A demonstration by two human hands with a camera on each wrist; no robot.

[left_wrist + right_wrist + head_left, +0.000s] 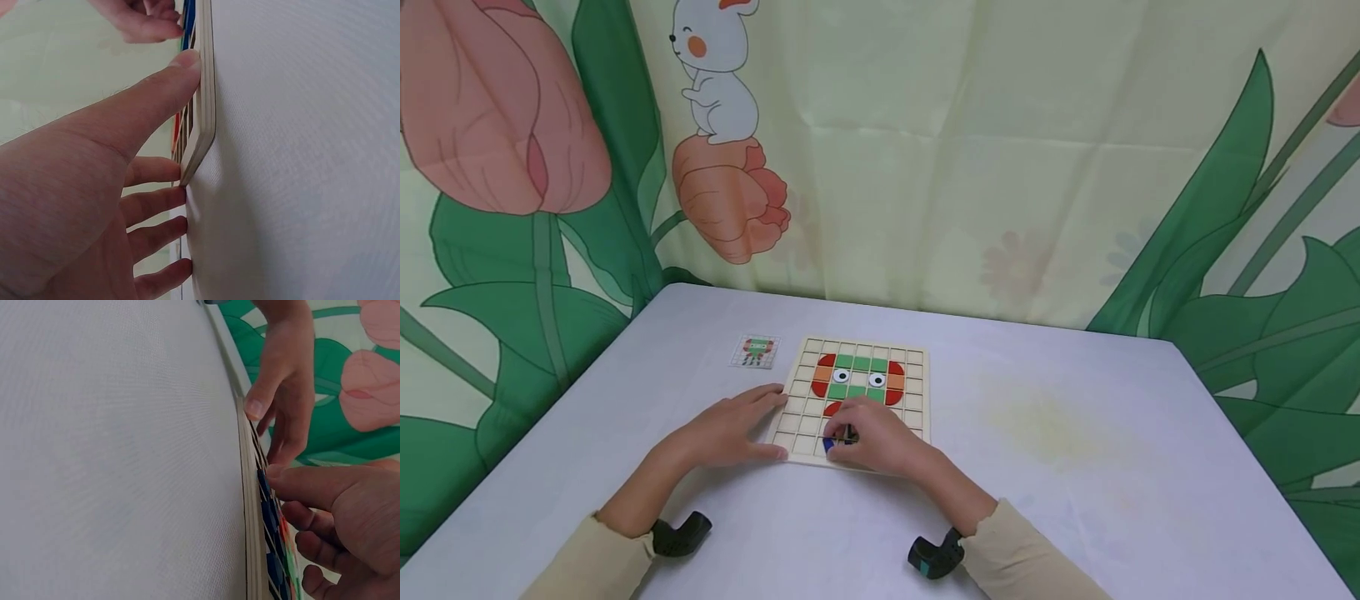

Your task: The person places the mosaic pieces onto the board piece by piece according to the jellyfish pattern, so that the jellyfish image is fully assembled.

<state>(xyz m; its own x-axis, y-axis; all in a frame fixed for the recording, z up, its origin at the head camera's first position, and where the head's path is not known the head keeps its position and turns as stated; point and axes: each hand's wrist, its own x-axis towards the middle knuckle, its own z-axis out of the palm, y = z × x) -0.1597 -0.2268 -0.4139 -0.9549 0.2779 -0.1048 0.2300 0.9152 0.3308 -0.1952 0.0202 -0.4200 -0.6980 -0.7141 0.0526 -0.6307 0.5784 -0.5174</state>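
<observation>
A square wooden grid board (913,417) lies on the table, bearing a figure of coloured tiles. Its head has green tiles (861,363), red rounded corners (896,367), orange sides (822,374) and round eye tiles (841,376). The left hand (730,429) rests at the board's left edge, thumb on the near corner and fingers spread. Over the lower middle of the board, the right hand (872,437) pinches a small blue tile (828,445) between thumb and forefinger. That hand hides part of the lower figure; blue tiles (269,515) show beneath it in the right wrist view.
A small picture card (756,352) with a similar figure on a grid lies behind the board's left side. White cloth covers the table (1075,467). A printed curtain (962,167) hangs behind it. Each wrist wears a black device (681,534).
</observation>
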